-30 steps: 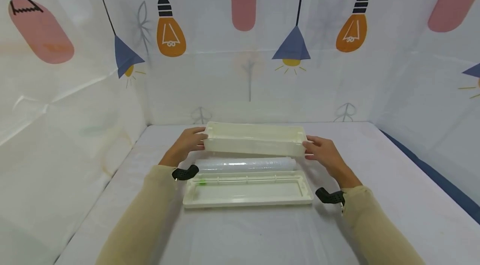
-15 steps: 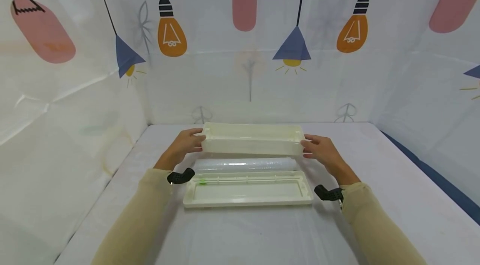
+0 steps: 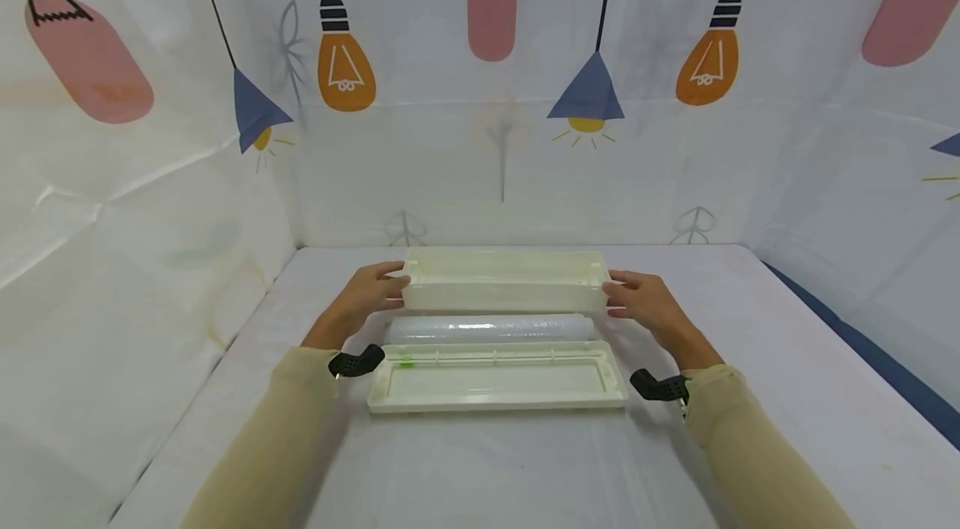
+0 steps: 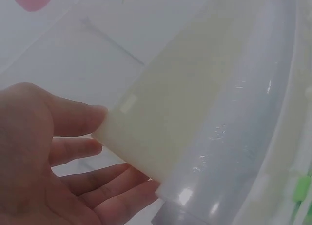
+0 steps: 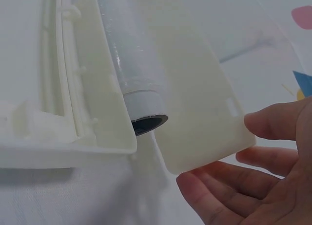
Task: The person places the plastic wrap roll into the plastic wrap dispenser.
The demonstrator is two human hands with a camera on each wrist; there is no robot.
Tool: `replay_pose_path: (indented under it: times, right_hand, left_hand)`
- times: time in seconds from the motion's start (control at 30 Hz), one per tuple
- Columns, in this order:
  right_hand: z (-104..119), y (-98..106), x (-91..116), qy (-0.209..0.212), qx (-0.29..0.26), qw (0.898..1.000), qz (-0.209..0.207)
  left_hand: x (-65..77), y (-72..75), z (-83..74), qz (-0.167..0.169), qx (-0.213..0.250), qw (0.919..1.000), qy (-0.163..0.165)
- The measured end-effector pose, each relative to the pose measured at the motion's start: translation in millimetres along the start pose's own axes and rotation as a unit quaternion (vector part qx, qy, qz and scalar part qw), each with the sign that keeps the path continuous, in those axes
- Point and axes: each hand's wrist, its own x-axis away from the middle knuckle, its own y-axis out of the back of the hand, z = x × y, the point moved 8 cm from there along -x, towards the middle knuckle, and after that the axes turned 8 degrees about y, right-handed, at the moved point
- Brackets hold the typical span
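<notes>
A long, cream plastic box (image 3: 506, 296) with an open top lies across the far part of the table. My left hand (image 3: 367, 294) holds its left end; in the left wrist view the thumb (image 4: 85, 118) is at one corner and the other fingers are along the end's edge. At the opposite end my right hand (image 3: 647, 304) grips likewise, thumb (image 5: 273, 121) at the corner and fingertips at the edge. In front of the box lies a roll of clear cling film (image 3: 491, 329), its dark hollow core showing in the right wrist view.
Nearest me lies a shallow cream lid (image 3: 495, 386) with a rail along its inside and a green mark (image 3: 407, 361). White sheeting printed with lamps (image 3: 502, 154) walls the back and sides of the white table (image 3: 510, 471).
The box has shifted slightly left and its left end has come down a little, both hands moving with it. The film roll and the lid have stayed put.
</notes>
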Motion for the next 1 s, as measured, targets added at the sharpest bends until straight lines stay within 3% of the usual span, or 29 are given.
replay_pose_path:
  times: [0.6,1.0]
  right_hand:
    - [-5,-9,-3,-0.010,0.012,1.000,0.014]
    - [-6,-13,-1,-0.028,0.034,0.998,0.034]
  left_hand:
    - [5.5,3.2,13.3,-0.019,-0.018,0.9996,0.012]
    - [9.5,3.0,20.8,-0.004,-0.026,0.9995,0.015]
